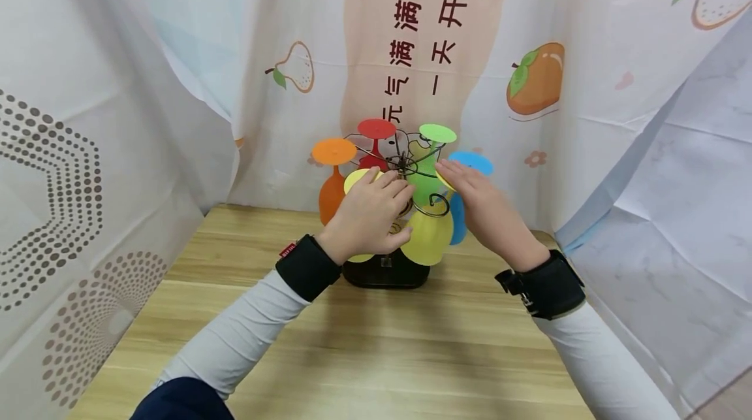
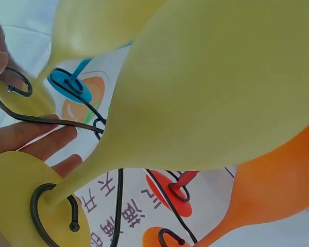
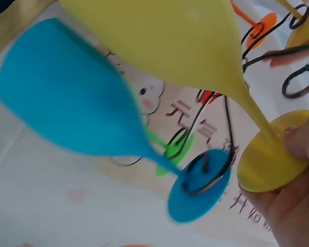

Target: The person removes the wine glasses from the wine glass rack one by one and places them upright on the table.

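Colourful stemmed goblets hang upside down by their feet from the hooks of a black wire rack (image 1: pixel 403 165). My right hand (image 1: pixel 490 214) pinches the foot of a yellow goblet (image 1: pixel 427 237), thumb over the foot (image 3: pixel 270 159) and fingers beneath. A bare curled hook (image 3: pixel 298 82) shows close to this foot. My left hand (image 1: pixel 373 214) lies over another yellow goblet, whose foot (image 2: pixel 26 200) sits in a hook. Its fingers (image 2: pixel 28 139) are extended behind that foot, close along a wire arm. The left hand covers part of this goblet in the head view.
Orange (image 1: pixel 331 194), red (image 1: pixel 376 129), green (image 1: pixel 424 175) and blue (image 1: pixel 470 162) goblets hang around the rack. A black base (image 1: pixel 384 276) stands below on the wooden table (image 1: pixel 352 355). Printed curtains (image 1: pixel 294 165) rise close behind the rack.
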The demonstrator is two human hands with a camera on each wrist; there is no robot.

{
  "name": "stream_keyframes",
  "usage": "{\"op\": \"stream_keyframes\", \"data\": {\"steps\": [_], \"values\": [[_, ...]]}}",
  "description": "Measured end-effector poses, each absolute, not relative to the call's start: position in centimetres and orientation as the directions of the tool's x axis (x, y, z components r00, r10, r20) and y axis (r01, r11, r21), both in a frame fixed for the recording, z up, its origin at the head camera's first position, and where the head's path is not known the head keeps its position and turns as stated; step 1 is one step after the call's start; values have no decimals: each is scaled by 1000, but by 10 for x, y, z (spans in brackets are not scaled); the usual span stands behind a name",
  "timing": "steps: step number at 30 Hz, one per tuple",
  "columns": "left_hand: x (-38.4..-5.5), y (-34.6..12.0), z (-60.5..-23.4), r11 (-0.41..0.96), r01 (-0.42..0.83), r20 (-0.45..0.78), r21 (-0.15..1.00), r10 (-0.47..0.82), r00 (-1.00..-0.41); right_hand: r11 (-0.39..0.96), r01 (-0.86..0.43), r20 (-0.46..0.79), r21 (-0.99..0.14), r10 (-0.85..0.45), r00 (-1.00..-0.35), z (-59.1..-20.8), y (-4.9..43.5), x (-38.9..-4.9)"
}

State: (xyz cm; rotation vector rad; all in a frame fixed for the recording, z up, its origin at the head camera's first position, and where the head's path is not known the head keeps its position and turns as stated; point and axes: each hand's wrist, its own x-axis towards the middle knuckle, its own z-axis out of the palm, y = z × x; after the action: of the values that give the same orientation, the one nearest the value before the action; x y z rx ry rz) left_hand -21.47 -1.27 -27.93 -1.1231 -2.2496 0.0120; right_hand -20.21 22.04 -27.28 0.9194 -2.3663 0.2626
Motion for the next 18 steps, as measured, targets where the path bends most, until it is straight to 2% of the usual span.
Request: {"op": "stream_keyframes", "data": {"steps": [5,10,12,15,17,18], "values": [[-214,-11,-278,638,719,503,-275,733,-458,774,-633,654,-19,-470,-594,-293,249,-174],[-215,-8,-272,645,709,463,-284,740,-488,809,-568,716,-152,-306,-627,-331,276,-136],[-216,-9,-269,651,704,446,-284,739,-504,819,-528,716,-224,-229,-659,-351,283,-127],[-216,-10,-267,652,701,426,-289,743,-516,810,-445,663,-381,-97,-742,-385,289,-115],[-213,-11,-268,642,712,455,-286,745,-489,761,-397,600,-513,-12,-800,-407,290,-107],[-210,-11,-269,629,724,493,-285,743,-452,724,-374,565,-580,27,-824,-416,288,-104]]}}
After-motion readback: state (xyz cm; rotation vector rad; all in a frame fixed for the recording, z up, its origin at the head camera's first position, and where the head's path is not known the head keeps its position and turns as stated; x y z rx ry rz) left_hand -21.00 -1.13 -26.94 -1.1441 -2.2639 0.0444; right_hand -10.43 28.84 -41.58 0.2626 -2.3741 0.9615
